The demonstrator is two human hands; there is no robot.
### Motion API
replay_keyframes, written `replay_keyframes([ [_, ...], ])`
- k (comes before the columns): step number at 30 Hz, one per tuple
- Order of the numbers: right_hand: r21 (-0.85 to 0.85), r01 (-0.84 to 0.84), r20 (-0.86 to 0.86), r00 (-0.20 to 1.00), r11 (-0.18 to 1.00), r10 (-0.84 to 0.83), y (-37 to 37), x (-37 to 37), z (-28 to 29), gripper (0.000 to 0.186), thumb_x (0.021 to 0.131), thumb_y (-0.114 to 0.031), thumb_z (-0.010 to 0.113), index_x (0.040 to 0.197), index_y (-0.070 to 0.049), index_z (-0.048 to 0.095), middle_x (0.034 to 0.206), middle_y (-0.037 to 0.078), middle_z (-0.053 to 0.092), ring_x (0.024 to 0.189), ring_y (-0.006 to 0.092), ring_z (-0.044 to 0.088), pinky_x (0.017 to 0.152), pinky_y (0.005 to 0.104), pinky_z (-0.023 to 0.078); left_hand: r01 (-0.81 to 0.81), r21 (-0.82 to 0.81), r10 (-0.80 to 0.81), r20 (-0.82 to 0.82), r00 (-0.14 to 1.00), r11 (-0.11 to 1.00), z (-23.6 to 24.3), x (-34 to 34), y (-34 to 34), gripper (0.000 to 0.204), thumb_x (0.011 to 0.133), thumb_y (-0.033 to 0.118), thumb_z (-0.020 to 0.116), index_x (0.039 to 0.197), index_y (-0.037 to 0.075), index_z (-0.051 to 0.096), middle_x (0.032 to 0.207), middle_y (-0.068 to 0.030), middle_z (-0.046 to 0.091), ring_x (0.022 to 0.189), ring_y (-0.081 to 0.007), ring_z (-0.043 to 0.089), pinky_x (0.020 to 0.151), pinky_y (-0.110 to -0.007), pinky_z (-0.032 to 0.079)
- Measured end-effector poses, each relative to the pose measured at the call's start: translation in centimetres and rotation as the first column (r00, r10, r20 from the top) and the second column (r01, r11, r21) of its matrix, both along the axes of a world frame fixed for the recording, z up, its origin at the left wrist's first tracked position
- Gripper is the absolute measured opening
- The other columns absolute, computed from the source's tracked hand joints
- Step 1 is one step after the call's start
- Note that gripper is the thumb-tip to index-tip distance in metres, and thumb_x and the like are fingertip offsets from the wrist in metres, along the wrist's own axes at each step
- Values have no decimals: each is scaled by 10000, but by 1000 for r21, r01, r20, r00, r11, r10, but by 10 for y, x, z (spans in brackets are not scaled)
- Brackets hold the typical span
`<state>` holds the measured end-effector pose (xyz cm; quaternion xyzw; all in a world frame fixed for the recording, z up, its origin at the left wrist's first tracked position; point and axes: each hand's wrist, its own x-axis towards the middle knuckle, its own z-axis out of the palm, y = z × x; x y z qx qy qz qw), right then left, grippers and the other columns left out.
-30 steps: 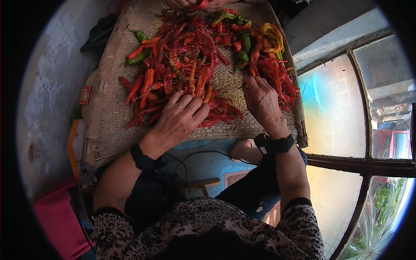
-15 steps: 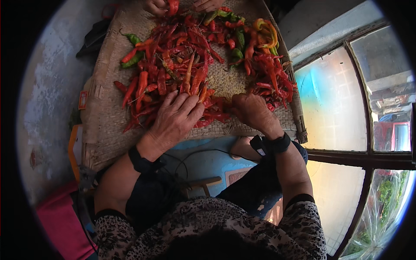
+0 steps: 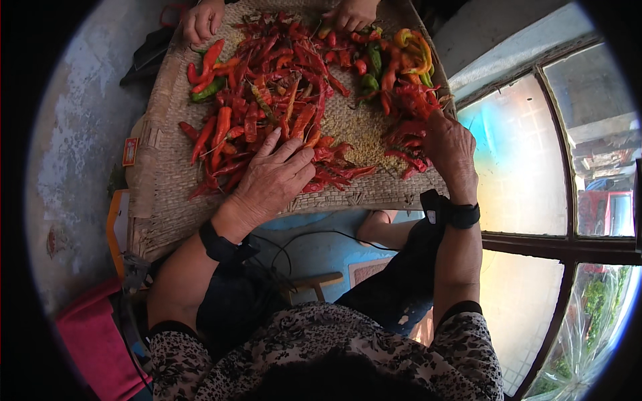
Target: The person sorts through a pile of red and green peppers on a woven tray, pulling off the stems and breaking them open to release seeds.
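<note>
Red chilli peppers [image 3: 267,80] lie heaped on a woven mat [image 3: 170,174]. My left hand [image 3: 273,172] rests palm down on the near edge of this heap, its fingers extended over the peppers and apart. At the right side of the mat, my right hand [image 3: 453,150] is curled closed against a smaller pile of red chilli peppers [image 3: 406,137]. Its fingertips are hidden, so what they hold cannot be made out. Pale yellow seeds [image 3: 358,137] are scattered between the two piles.
Opposite me, another person's hands [image 3: 202,21] reach over the far edge, one at the left corner, one on peppers. Green peppers [image 3: 370,81] and yellow-orange ones [image 3: 416,50] lie far right. A paned window [image 3: 521,160] stands close on the right.
My right hand has moved right and away from me, from the main heap to the smaller pile. My left hand has barely shifted. The other person's hands have moved, one toward the left corner.
</note>
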<state>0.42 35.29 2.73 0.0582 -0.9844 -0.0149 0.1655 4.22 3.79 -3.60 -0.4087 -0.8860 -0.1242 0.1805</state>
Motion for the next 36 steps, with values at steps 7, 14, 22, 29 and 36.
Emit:
replay_keyframes([
  [7, -388, -478, 283, 752, 788, 596, -39, 10, -28, 302, 795, -126, 687, 1091, -89, 648, 998, 129, 644, 911, 341, 653, 795, 428, 528, -176, -43, 175, -29, 984, 984, 20, -12, -23, 113, 822, 14, 625, 929, 47, 606, 1196, -78, 583, 1200, -277, 526, 1106, -542, 335],
  [14, -389, -455, 333, 741, 801, 583, -50, 16, -24, 149, 803, -75, 672, 946, -38, 654, 940, 141, 656, 859, 325, 655, 712, 415, 523, -277, -60, 275, -40, 961, 959, 30, -19, -33, 183, 814, -56, 586, 970, 38, 608, 1197, -104, 574, 1191, -287, 525, 1111, -554, 322],
  [22, -483, -249, 176, 912, 840, 372, 10, -7, -1, 179, 820, -98, 634, 990, -42, 640, 876, 157, 655, 830, 345, 655, 708, 431, 519, -197, -69, 197, 0, 980, 978, 22, -10, -25, 185, 817, -27, 622, 988, 41, 611, 1239, -101, 555, 1239, -303, 488, 1115, -573, 309],
  [29, -300, -321, 65, 932, 898, 355, -33, 1, -5, 349, 831, -137, 672, 1166, -81, 593, 1077, 153, 627, 983, 344, 622, 779, 431, 522, -189, -46, 188, -31, 982, 981, 22, -7, -20, 257, 809, -4, 649, 1058, 57, 648, 1282, -86, 546, 1287, -298, 451, 1128, -604, 269],
  [36, -236, -470, 273, 808, 851, 522, -65, 5, -38, 134, 836, -75, 647, 966, -47, 659, 886, 125, 601, 824, 339, 640, 675, 420, 523, -60, -55, 56, -70, 996, 997, 22, 0, -13, 285, 816, 80, 648, 1100, 95, 640, 1215, -83, 556, 1327, -310, 400, 1130, -690, 155],
])
